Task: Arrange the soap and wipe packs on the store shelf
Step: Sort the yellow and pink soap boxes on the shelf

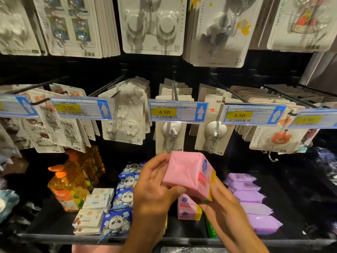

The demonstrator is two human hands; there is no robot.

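Gripping a pink soap pack (189, 175), left hand (153, 190) and right hand (221, 203) curl fingers round it.

Carded hooks (152, 26) hung on a dark panel (145, 68) above the price tags (177, 111); a black shelf (54, 236) lay below them.

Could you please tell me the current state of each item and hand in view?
Held soap pack: lifted above the shelf, tilted.
Left grip: holds that pack's left side.
Right grip: holds its lower right corner.
Second soap pack: standing on the shelf.
Purple wipe packs: lying in a row.
Panda packs: lined up front to back.
Orange bottle: upright, pump on.
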